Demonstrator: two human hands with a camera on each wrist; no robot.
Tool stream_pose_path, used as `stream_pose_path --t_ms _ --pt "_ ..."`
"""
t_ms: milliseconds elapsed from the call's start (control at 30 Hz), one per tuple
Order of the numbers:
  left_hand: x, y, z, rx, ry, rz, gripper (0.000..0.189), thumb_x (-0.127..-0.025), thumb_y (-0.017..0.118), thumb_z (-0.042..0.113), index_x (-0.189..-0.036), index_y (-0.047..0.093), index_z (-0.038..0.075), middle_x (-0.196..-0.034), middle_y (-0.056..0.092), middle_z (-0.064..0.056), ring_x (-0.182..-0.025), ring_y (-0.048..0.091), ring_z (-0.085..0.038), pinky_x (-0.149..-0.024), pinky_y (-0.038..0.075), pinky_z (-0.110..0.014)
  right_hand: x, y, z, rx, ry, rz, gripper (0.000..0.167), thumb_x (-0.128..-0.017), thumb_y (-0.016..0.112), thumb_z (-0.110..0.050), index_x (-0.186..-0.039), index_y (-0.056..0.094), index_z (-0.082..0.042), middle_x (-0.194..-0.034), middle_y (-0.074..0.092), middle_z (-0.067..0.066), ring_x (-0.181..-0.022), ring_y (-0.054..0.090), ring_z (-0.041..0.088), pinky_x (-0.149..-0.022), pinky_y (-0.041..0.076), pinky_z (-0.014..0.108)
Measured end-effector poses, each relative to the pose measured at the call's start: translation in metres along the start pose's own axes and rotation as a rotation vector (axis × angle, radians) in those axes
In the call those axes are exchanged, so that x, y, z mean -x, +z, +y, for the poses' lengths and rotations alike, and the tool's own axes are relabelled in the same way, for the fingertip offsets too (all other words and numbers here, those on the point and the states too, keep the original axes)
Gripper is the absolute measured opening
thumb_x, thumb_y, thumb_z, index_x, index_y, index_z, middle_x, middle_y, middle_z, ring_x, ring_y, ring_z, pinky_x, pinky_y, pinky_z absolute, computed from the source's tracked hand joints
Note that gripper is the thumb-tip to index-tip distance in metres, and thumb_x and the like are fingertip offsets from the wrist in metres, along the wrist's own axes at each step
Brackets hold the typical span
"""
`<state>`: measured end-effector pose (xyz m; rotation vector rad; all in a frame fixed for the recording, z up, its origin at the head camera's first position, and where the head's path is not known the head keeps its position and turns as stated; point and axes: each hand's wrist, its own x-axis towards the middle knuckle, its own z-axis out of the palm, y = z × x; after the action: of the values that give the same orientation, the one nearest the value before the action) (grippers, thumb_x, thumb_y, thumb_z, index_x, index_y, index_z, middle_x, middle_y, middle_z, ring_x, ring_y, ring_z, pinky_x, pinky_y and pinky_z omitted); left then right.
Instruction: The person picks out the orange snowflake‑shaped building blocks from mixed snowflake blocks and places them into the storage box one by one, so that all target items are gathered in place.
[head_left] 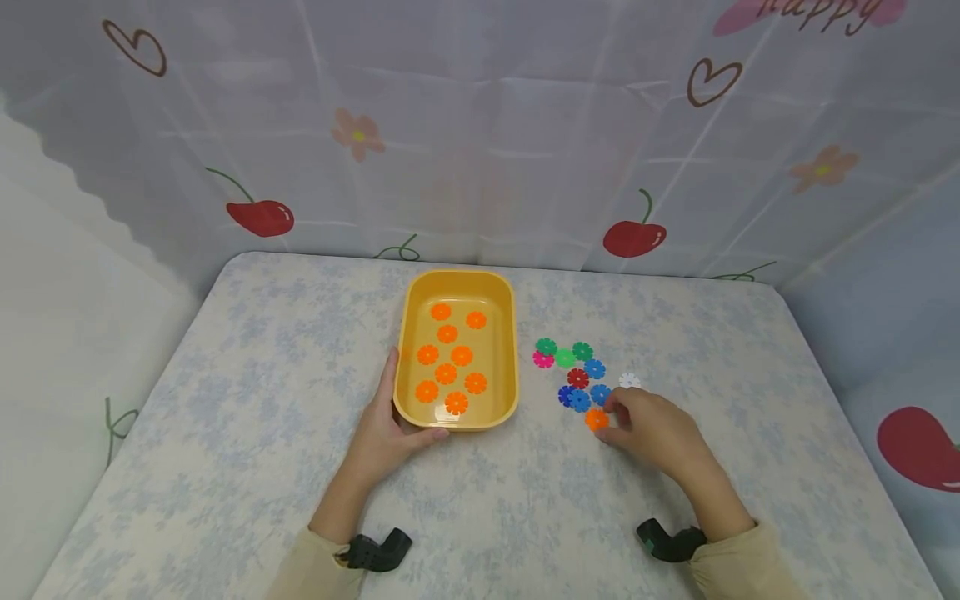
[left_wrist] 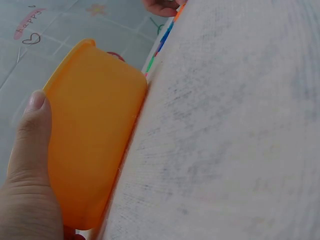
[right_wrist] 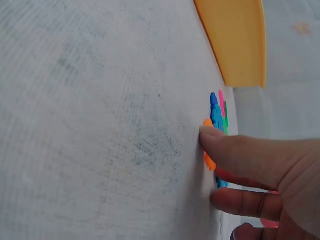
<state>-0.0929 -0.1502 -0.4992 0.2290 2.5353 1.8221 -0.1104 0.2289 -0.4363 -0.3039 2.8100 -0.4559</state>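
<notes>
A yellow plastic tray (head_left: 512, 367) sits on the table with several orange snowflake-shaped discs (head_left: 462, 356) lying apart on its bottom. My left hand (head_left: 381, 442) grips the tray's near left corner, thumb along the near wall, fingers on the left side; in the left wrist view the thumb presses the outer wall of the tray (left_wrist: 95, 135). Right of the tray, my right hand (head_left: 660, 429) pinches an orange disc (head_left: 596, 419) between thumb and index finger at the table surface. In the right wrist view, the thumb partly covers this orange disc (right_wrist: 210, 161).
Beyond the right hand lies a loose group of discs: blue (head_left: 594, 368), dark red (head_left: 578, 378), green (head_left: 582, 351), light green (head_left: 565, 358) and pink (head_left: 543, 360). A white disc (head_left: 630, 380) lies just past the right knuckles. A patterned curtain (head_left: 480, 167) hangs behind the table's far edge.
</notes>
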Motion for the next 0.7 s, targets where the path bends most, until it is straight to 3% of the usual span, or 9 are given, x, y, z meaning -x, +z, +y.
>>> stream_pose_path --t_ms 333,700 --pt "0.001 0.0 -0.001 0.055 -0.001 -0.001 0.131 -0.071 0.091 0.029 -0.161 -0.003 0.028 -0.167 0.015 0.005 -0.144 0.039 -0.019 -0.107 0.033 -0.01 -0.007 0.008 0.011 -0.19 -0.033 -0.03 0.027 -0.087 0.077 -0.026 -0.105 0.062 -0.014 -0.084 0.049 0.002 -0.074 0.045 0.016 -0.064 0.037 0.028" --pt "0.0 0.0 -0.001 0.041 0.001 -0.001 0.13 -0.071 0.091 0.032 -0.161 -0.003 0.031 -0.167 0.014 0.005 -0.145 0.037 -0.019 -0.108 0.032 -0.011 -0.018 -0.002 0.014 -0.314 -0.19 -0.069 0.015 -0.093 0.069 -0.012 -0.102 0.057 -0.017 -0.092 0.061 -0.002 -0.077 0.054 0.015 -0.067 0.047 0.023"
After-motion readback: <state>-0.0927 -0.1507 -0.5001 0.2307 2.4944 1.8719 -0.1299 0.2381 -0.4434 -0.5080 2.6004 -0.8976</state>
